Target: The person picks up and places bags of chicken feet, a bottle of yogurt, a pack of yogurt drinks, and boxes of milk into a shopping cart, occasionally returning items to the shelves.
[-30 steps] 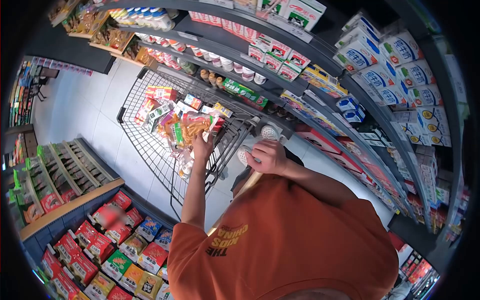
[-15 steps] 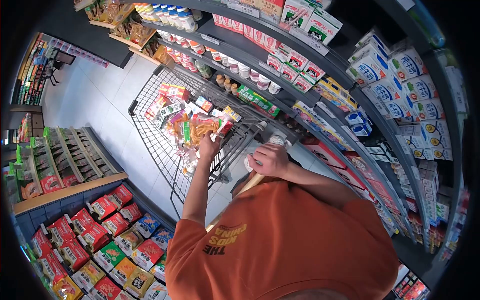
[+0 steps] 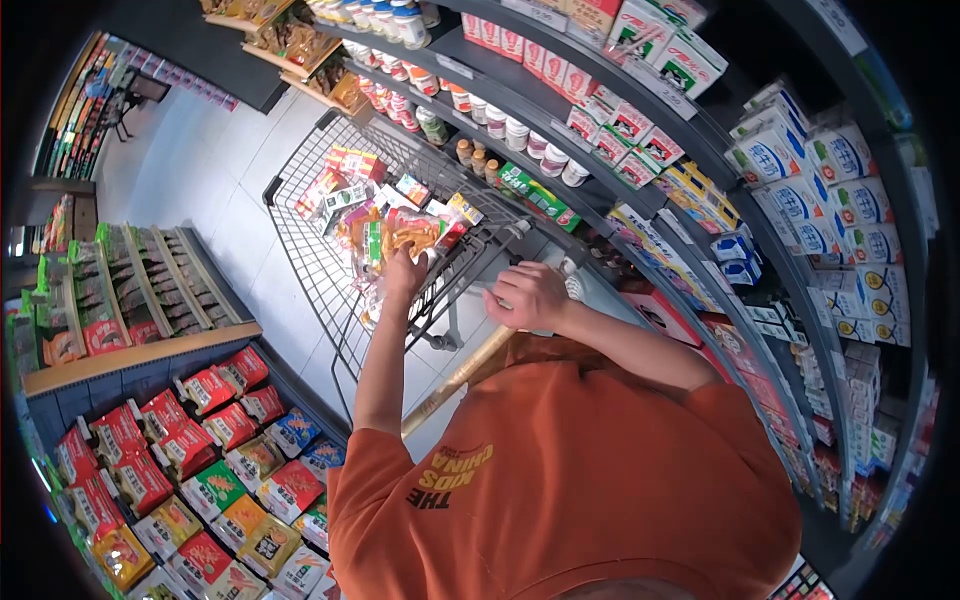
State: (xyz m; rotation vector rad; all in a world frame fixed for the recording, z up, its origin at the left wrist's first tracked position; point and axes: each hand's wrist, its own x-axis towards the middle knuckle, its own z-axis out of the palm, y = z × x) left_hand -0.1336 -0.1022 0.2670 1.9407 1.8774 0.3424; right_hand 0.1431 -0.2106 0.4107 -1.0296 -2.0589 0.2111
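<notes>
My left hand (image 3: 403, 275) reaches into the wire shopping cart (image 3: 318, 300), with its fingers apart at the lower edge of a clear snack bag (image 3: 418, 228) with a green label. Around that bag lie a red and yellow pack (image 3: 355, 163), a white and dark carton (image 3: 340, 200) and several small boxes. My right hand (image 3: 528, 297) is over the cart's tan handle bar (image 3: 455, 385), near its right end. Its fingers are curled and bunched together, and what lies beneath them is hidden.
Dairy shelves (image 3: 560, 130) with bottles and cartons run close along the cart's right side. On the left stand a bin of red snack packs (image 3: 185, 445) and a sloped rack of green bags (image 3: 130, 290). Tiled floor (image 3: 245, 190) extends past the cart's left side.
My left hand has drawn back and left from the snack bag, which stays among the goods. My right hand has shifted slightly forward and left. The view has shifted as well.
</notes>
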